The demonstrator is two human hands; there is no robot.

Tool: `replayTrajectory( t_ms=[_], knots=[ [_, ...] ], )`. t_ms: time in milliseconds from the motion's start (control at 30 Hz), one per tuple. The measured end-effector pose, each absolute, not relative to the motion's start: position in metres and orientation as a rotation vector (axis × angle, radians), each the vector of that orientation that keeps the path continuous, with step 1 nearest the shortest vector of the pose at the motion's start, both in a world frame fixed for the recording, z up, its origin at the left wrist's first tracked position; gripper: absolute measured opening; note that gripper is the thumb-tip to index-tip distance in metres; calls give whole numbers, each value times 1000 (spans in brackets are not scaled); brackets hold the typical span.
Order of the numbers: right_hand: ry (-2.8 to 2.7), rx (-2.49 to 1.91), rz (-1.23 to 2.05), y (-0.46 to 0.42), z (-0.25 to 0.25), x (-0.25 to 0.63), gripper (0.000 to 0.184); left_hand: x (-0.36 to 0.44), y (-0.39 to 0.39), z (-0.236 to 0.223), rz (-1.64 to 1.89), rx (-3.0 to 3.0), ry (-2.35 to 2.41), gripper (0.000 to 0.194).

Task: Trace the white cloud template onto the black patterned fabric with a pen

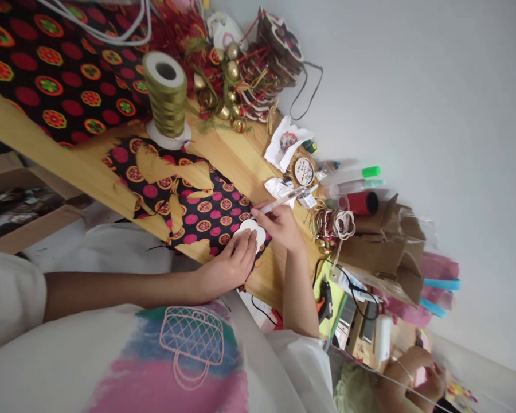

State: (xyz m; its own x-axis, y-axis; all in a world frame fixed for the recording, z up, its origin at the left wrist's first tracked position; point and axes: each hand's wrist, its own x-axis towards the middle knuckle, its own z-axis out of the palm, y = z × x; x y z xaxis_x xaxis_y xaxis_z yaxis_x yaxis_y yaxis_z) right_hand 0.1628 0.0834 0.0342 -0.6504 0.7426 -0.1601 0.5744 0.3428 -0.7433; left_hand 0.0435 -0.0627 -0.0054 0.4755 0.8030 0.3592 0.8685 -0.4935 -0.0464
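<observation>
A white flower-shaped piece (pixel 260 230) lies on a dark cloth (pixel 217 201) printed with pink dots and orange rounds. My left hand (pixel 236 261) presses its fingertips, held together, onto this piece. Between the fingers of my right hand (pixel 281 226) is a pen (pixel 279 202), slanting back over the hand. Its tip is near the piece's edge; whether it touches the cloth I cannot tell. Cut-out gaps in the cloth show the wooden table (pixel 227 146) beneath.
A large olive thread spool (pixel 167 103) stands at the cloth's far left. Beyond lie more patterned fabric (pixel 55 63), gold bells (pixel 232 69) and stacked ornaments (pixel 279 51). Paper bags (pixel 378 246) and a glue gun (pixel 325 298) are to the right. Another person's hands (pixel 425 373) work farther along.
</observation>
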Motion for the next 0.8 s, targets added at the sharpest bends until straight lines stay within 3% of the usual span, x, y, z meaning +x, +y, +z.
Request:
replayTrajectory(
  t_ms=[633, 700, 800],
  knots=[
    [-2250, -1314, 1258, 73, 28, 186, 51, 45, -63, -8, -382, -2471, -1414, 43],
    [-2251, -1322, 1218, 71, 26, 185, 49, 43, -61, -5, -390, -2559, -1410, 60],
    [-2273, -1327, 1150, 67, 25, 183, 46, 38, -56, 5, -346, -2743, -1411, 102]
  ],
)
